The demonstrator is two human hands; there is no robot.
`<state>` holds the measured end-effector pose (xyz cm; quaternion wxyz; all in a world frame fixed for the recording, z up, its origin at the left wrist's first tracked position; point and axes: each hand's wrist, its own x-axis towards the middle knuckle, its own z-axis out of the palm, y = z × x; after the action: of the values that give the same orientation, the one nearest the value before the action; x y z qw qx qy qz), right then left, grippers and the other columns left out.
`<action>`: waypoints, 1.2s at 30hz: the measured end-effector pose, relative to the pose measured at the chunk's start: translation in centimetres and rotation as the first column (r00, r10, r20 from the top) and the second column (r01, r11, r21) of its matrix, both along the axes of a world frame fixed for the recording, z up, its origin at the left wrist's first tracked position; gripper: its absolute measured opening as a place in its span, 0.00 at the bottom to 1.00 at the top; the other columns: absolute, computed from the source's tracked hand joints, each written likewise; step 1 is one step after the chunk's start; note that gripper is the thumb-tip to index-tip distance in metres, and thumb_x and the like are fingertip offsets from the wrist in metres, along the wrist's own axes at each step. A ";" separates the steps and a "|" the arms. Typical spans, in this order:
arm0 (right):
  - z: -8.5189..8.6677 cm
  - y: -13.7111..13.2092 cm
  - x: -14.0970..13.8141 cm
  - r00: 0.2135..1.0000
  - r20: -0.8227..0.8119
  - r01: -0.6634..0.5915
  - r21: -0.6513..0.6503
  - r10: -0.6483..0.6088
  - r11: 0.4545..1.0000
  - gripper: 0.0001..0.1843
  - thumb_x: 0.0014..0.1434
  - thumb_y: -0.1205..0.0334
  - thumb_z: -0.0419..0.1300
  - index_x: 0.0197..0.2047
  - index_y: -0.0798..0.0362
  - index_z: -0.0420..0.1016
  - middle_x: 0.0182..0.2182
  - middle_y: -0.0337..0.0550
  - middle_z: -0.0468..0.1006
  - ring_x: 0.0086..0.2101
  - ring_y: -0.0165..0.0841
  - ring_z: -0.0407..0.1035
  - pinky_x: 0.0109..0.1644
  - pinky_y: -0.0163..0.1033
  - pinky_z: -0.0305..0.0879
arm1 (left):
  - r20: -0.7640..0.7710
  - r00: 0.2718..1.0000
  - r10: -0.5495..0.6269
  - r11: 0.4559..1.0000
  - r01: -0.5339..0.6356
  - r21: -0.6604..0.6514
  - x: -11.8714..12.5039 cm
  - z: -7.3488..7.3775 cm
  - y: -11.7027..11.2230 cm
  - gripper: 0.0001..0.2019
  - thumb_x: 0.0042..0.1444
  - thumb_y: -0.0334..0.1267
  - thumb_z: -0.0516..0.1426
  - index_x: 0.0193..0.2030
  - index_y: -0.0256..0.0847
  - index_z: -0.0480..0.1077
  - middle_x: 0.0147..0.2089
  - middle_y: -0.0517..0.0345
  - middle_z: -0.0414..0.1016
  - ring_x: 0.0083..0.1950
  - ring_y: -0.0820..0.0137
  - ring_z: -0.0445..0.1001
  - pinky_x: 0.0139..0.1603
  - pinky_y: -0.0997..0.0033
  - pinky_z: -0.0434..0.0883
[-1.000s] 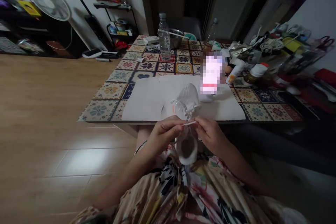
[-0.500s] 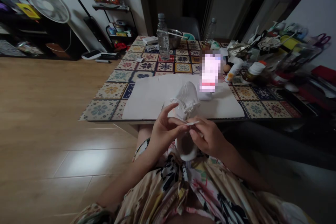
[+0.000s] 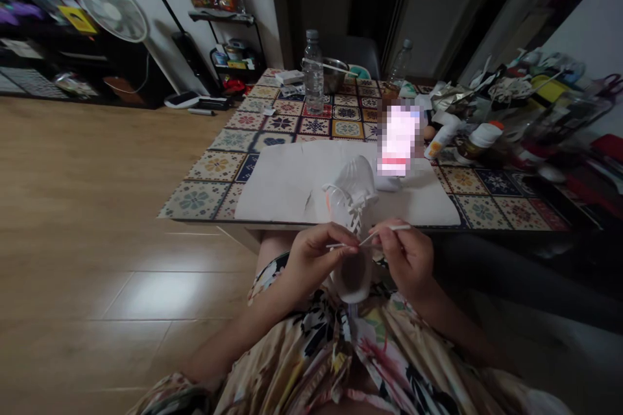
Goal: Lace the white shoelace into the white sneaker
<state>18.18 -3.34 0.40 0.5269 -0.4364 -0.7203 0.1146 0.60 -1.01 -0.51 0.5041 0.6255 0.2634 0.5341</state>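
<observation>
My left hand and my right hand are raised over my lap, pinching a thin white stick between them. I cannot tell whether it is one stick or two. Directly below and between my hands is a white cup-shaped piece with a dark hollow. Its upper part, a white dome with cut, frayed strips, rises in front of the table edge. My fingers hide the middle of this piece.
A white paper sheet lies on the patterned tile-print table. A pixelated item stands behind the dome. Several bottles, tubes and packets crowd the table's right side; a water bottle and steel bowl stand at the back.
My left fingers have closed from their spread position onto the stick. My right hand has moved right, so the stick now shows longer between my hands. The view has shifted slightly.
</observation>
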 end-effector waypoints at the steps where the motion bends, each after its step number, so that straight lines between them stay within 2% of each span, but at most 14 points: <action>1: -0.1 0.1 0.1 0.999 -0.030 0.044 -0.024 -0.045 0.999 0.08 0.66 0.65 0.56 0.33 0.49 0.70 0.24 0.35 0.74 0.24 0.29 0.69 0.29 0.33 0.66 | -0.024 1.000 0.001 1.000 -0.001 0.012 0.0 0.0 -0.1 0.06 0.54 0.36 0.67 0.30 0.37 0.77 0.30 0.54 0.80 0.33 0.72 0.78 0.36 0.76 0.75; 4: -0.1 0.1 0.3 0.997 -0.053 0.050 -0.074 -0.054 0.996 0.02 0.63 0.63 0.61 0.39 0.49 0.70 0.25 0.33 0.73 0.23 0.28 0.67 0.26 0.31 0.64 | -0.058 0.997 0.057 0.998 -0.055 0.043 0.0 0.0 -0.5 0.04 0.55 0.35 0.66 0.32 0.37 0.78 0.31 0.53 0.81 0.33 0.71 0.77 0.34 0.76 0.74; 7: 0.2 0.0 0.6 0.983 0.107 -0.147 -0.047 0.151 0.988 0.09 0.64 0.65 0.57 0.48 0.49 0.71 0.36 0.42 0.78 0.36 0.34 0.74 0.40 0.37 0.71 | -0.041 0.992 0.117 0.987 -0.112 0.113 0.0 0.0 -0.4 0.05 0.56 0.37 0.66 0.37 0.39 0.80 0.35 0.51 0.82 0.34 0.70 0.78 0.35 0.74 0.75; 9: 0.3 -0.1 0.7 0.953 0.192 -0.232 -0.041 0.235 0.972 0.10 0.63 0.67 0.56 0.46 0.50 0.72 0.39 0.45 0.77 0.41 0.36 0.73 0.46 0.41 0.71 | -0.020 0.993 0.117 0.976 -0.111 0.190 -0.1 0.0 -0.2 0.04 0.57 0.36 0.65 0.37 0.40 0.80 0.34 0.52 0.82 0.35 0.70 0.78 0.37 0.73 0.75; 12: 0.1 0.1 0.4 0.951 0.153 -0.266 -0.050 0.270 0.963 0.08 0.60 0.71 0.56 0.40 0.49 0.72 0.36 0.42 0.76 0.37 0.34 0.72 0.42 0.39 0.70 | 0.014 0.997 0.080 0.974 -0.081 0.213 -0.1 0.0 -0.2 0.02 0.58 0.32 0.64 0.34 0.40 0.80 0.33 0.54 0.81 0.35 0.72 0.78 0.39 0.75 0.74; 17: -0.9 0.4 0.2 0.965 0.217 -0.175 0.129 0.145 0.976 0.10 0.60 0.70 0.59 0.44 0.47 0.69 0.35 0.41 0.78 0.37 0.35 0.73 0.41 0.40 0.71 | 0.064 0.994 0.086 0.994 -0.081 -0.075 0.3 0.1 -0.5 0.04 0.54 0.35 0.67 0.31 0.38 0.78 0.31 0.57 0.80 0.34 0.73 0.77 0.36 0.80 0.73; 20: -1.3 0.2 0.5 0.926 0.373 -0.176 0.283 0.061 0.943 0.13 0.63 0.70 0.59 0.49 0.47 0.68 0.38 0.42 0.80 0.34 0.34 0.73 0.40 0.41 0.69 | 0.105 0.990 0.089 0.957 -0.056 -0.285 0.6 0.4 -0.5 0.10 0.45 0.40 0.71 0.28 0.37 0.78 0.26 0.58 0.78 0.27 0.74 0.73 0.28 0.80 0.70; 23: -1.1 -0.1 0.7 0.915 0.401 -0.194 0.319 0.053 0.928 0.13 0.65 0.69 0.57 0.51 0.48 0.70 0.39 0.44 0.80 0.34 0.34 0.72 0.40 0.42 0.68 | 0.150 0.987 0.066 0.900 0.006 -0.436 0.9 0.4 -0.4 0.14 0.37 0.40 0.74 0.26 0.36 0.77 0.24 0.60 0.77 0.24 0.76 0.71 0.26 0.80 0.68; 25: -0.8 -0.1 0.6 0.954 0.272 -0.198 0.264 0.124 0.944 0.11 0.65 0.68 0.57 0.49 0.46 0.72 0.41 0.44 0.79 0.40 0.36 0.73 0.45 0.45 0.69 | 0.206 0.977 0.053 0.864 0.058 -0.500 0.9 0.2 -0.2 0.16 0.36 0.40 0.75 0.25 0.35 0.75 0.22 0.61 0.76 0.24 0.76 0.71 0.28 0.79 0.69; 27: -0.4 0.0 0.5 0.977 -0.001 -0.209 0.185 0.212 0.960 0.07 0.66 0.65 0.58 0.45 0.45 0.73 0.41 0.43 0.78 0.47 0.39 0.72 0.51 0.48 0.69 | 0.294 0.954 0.062 0.840 0.109 -0.531 0.7 0.0 0.3 0.18 0.38 0.42 0.74 0.25 0.36 0.72 0.22 0.61 0.75 0.24 0.75 0.72 0.29 0.79 0.70; 29: -0.2 0.3 0.6 0.900 -0.341 -0.250 0.104 0.271 0.963 0.03 0.66 0.59 0.59 0.38 0.45 0.72 0.38 0.41 0.79 0.51 0.39 0.70 0.56 0.49 0.67 | 0.408 0.906 0.109 0.837 0.138 -0.530 0.2 -0.1 1.1 0.19 0.40 0.42 0.73 0.25 0.37 0.68 0.24 0.61 0.76 0.28 0.74 0.75 0.31 0.78 0.72; 31: -0.1 0.8 1.5 0.731 -0.623 -0.337 0.026 0.278 0.941 0.09 0.64 0.53 0.61 0.33 0.45 0.68 0.27 0.36 0.75 0.43 0.37 0.73 0.55 0.47 0.68 | 0.520 0.837 0.173 0.853 0.137 -0.504 -0.8 -0.1 2.1 0.19 0.43 0.39 0.72 0.26 0.38 0.64 0.26 0.62 0.76 0.29 0.75 0.75 0.34 0.80 0.73; 33: -0.2 1.2 3.1 0.595 -0.766 -0.441 -0.057 0.244 0.896 0.14 0.62 0.50 0.62 0.31 0.45 0.64 0.17 0.29 0.62 0.24 0.31 0.66 0.42 0.42 0.72 | 0.594 0.779 0.199 0.868 0.141 -0.476 -2.4 -0.3 3.1 0.16 0.49 0.35 0.69 0.29 0.39 0.63 0.21 0.69 0.67 0.23 0.81 0.70 0.31 0.84 0.71; 36: -0.8 1.7 6.3 0.623 -0.762 -0.471 -0.185 0.177 0.862 0.22 0.58 0.44 0.63 0.27 0.45 0.57 0.14 0.25 0.46 0.13 0.27 0.42 0.19 0.34 0.55 | 0.560 0.822 0.103 0.876 0.192 -0.442 -4.9 -1.2 4.5 0.14 0.52 0.35 0.67 0.32 0.41 0.64 0.18 0.74 0.56 0.13 0.85 0.50 0.18 0.85 0.59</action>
<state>24.46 -1.62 -0.42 0.6448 -0.3055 -0.4867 0.5041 -4.33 3.50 -1.66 0.7108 0.2993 0.2102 0.6008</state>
